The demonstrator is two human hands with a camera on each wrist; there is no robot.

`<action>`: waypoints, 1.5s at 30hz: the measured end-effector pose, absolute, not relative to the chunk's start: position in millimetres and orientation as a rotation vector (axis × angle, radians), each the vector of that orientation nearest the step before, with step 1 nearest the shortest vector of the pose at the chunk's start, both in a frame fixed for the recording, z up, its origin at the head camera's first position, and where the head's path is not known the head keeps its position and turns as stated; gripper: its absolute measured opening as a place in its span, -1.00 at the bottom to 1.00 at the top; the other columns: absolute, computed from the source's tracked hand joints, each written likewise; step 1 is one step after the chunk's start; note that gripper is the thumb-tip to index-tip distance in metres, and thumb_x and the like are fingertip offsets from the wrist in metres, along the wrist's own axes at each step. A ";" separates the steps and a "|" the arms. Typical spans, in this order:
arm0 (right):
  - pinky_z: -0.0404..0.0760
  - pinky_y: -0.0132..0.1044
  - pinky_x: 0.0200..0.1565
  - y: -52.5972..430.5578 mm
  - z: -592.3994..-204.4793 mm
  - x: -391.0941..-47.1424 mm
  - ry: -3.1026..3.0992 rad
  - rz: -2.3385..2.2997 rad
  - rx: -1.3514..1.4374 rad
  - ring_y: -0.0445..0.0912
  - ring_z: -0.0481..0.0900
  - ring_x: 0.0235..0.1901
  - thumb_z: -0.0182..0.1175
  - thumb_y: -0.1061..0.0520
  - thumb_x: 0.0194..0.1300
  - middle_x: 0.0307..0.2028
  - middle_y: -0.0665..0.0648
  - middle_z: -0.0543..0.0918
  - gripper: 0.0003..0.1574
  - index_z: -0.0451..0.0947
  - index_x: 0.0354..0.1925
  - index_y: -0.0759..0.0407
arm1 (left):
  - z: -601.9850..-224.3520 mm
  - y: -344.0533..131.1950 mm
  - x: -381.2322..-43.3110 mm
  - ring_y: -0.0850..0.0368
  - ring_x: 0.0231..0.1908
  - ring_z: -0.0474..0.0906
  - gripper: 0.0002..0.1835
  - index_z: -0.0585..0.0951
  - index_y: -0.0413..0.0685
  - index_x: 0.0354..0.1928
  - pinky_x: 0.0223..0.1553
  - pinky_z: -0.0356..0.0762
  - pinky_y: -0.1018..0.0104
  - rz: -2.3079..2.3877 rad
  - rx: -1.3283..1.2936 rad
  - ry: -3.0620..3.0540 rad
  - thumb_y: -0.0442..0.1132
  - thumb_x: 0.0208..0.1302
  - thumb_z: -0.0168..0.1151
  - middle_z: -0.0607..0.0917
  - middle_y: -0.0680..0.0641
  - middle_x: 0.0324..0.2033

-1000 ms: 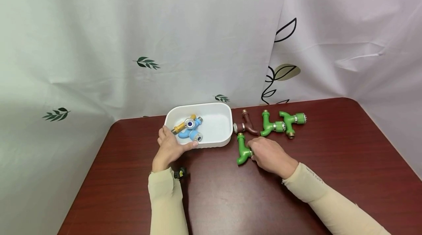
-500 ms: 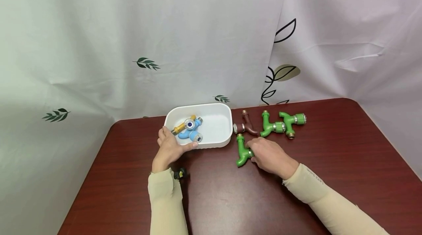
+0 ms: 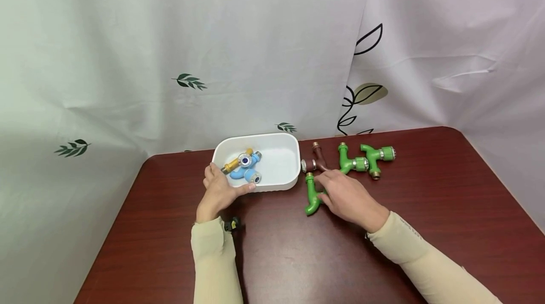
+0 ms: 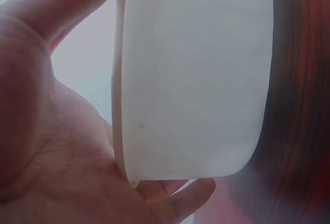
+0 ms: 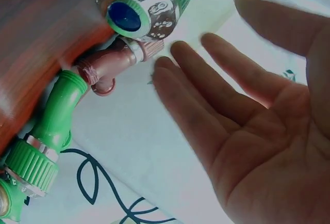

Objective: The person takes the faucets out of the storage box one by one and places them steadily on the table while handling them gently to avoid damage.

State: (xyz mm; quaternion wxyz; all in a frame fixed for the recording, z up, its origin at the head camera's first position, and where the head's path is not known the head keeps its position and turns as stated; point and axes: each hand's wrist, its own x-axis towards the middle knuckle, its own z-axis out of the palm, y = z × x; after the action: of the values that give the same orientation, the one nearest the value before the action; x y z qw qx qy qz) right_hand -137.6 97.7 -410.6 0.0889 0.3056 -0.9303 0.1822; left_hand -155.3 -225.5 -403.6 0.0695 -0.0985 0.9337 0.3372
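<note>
Two in, four out: yellow tap [image 3: 232, 165] and blue tap [image 3: 238, 174] lie inside the white tub [image 3: 278, 164], the left hand [image 3: 218, 191] gripping its near-left corner, with brown tap [image 3: 319, 156] and three green taps [image 3: 346, 162] to its right. The right hand [image 3: 352, 200], fingers loosely extended, grasps nothing above the nearest green tap [image 3: 312, 199].

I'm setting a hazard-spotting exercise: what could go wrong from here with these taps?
The right hand, gripping nothing, is right by the nearest green tap and close to the brown tap, so it might knock one into the other.

If the left hand tilted the white tub it grips, the yellow tap, overlapping the blue tap, could slide.
</note>
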 end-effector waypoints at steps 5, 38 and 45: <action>0.63 0.08 -0.10 92.3 -409.1 -138.3 -2.715 0.592 0.884 0.16 0.59 0.09 0.37 0.19 0.27 0.03 0.26 0.66 -0.62 0.63 0.04 0.27 | -404.5 -226.0 -156.5 -0.35 0.37 -0.14 0.48 -0.41 -0.43 0.50 0.36 0.16 -0.21 1.019 -0.295 2.808 0.12 0.04 0.56 -0.24 -0.39 0.47; 0.53 -0.06 0.11 24.7 -390.7 -146.2 -2.635 0.831 0.829 0.10 0.59 0.05 0.35 0.16 0.30 -0.01 0.20 0.68 -0.61 0.61 0.05 0.30 | -404.4 -225.2 -157.4 -0.34 0.36 -0.11 0.48 -0.40 -0.41 0.51 0.35 0.15 -0.24 1.049 -0.316 2.801 0.10 0.02 0.57 -0.19 -0.38 0.46; 0.52 -0.03 0.13 14.8 -391.1 -153.4 -2.652 0.848 0.817 0.12 0.60 0.06 0.33 0.20 0.32 0.01 0.22 0.68 -0.62 0.61 0.08 0.30 | -403.5 -225.4 -157.3 -0.36 0.37 -0.11 0.48 -0.39 -0.44 0.50 0.36 0.13 -0.24 1.030 -0.305 2.818 0.11 0.02 0.57 -0.19 -0.41 0.46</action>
State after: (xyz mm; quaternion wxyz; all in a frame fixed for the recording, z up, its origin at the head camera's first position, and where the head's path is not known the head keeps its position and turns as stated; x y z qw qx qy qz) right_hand -153.4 14.8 -391.1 0.1197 0.2794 -0.9074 0.2901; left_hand -157.3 -225.4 -403.5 0.0626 -0.1008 0.9326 0.3409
